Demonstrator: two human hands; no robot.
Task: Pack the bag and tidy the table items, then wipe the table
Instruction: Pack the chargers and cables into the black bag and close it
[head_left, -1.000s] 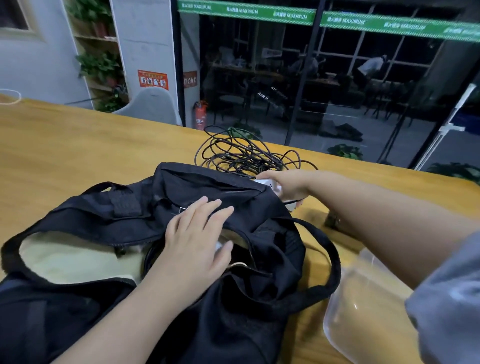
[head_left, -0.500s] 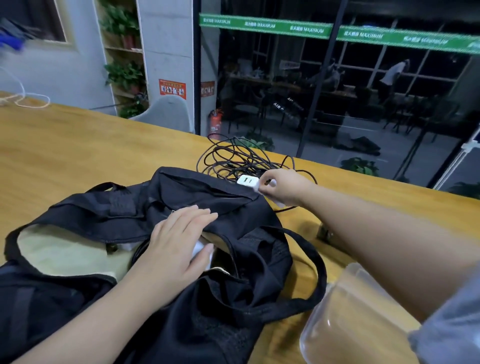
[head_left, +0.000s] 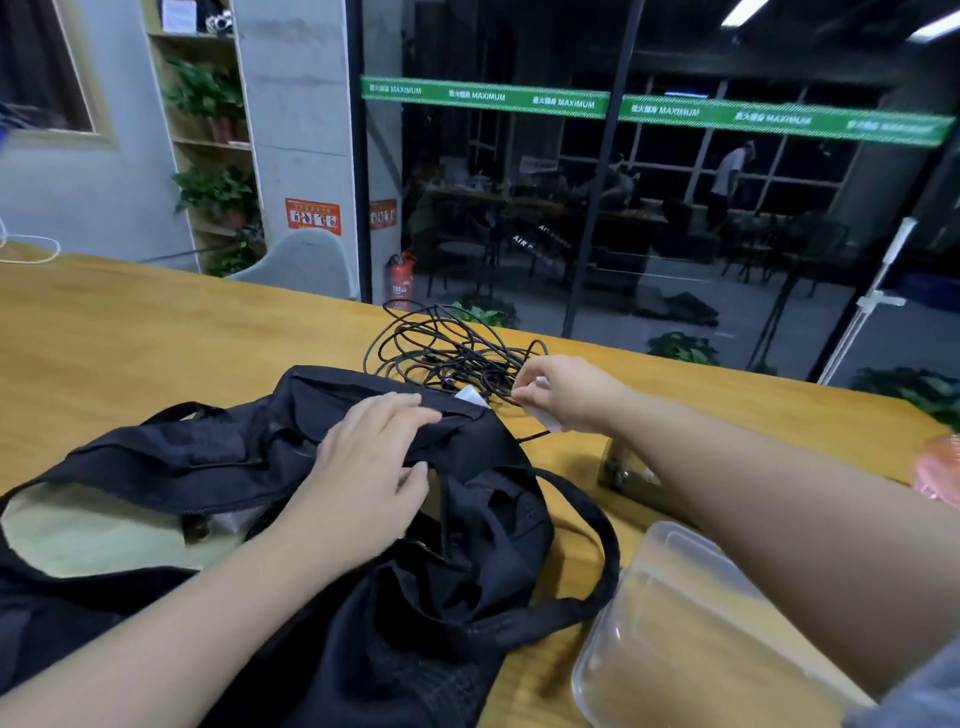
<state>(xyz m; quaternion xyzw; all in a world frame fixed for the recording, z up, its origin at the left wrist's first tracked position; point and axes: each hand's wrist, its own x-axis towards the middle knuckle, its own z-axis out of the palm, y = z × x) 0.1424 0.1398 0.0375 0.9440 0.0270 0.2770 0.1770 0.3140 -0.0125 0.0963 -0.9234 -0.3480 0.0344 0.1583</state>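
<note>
Black bag (head_left: 311, 499) slumped across the counter (head_left: 130, 332) at 7 to 8 o'clock, mouth gaping, pale lining showing at 9; left hand (head_left: 363, 467) lies flat on the bag's upper flap, fingers straight, pressing the fabric rather than clutching it; right hand (head_left: 558, 392) reaches to 12 o'clock and pinches a small white charger block (head_left: 543, 415), fingers curled round it; tangle of black cable (head_left: 447, 348) lies loose just beyond the bag's far rim, at 12, apparently running to the block; clear plastic box (head_left: 675, 623) sits at 4 o'clock beside a bag strap (head_left: 597, 525). Judgement: step in hand is gathering charger and cable for the bag. To do it well: don't drag the block alone, the loops will likely snag on the rim and trail; gather the coils into one bundle first, then lift bundle and block together; left hand should hold the opening wide, not pin it shut; lower the bundle in at the mouth, clear of the strap.
</note>
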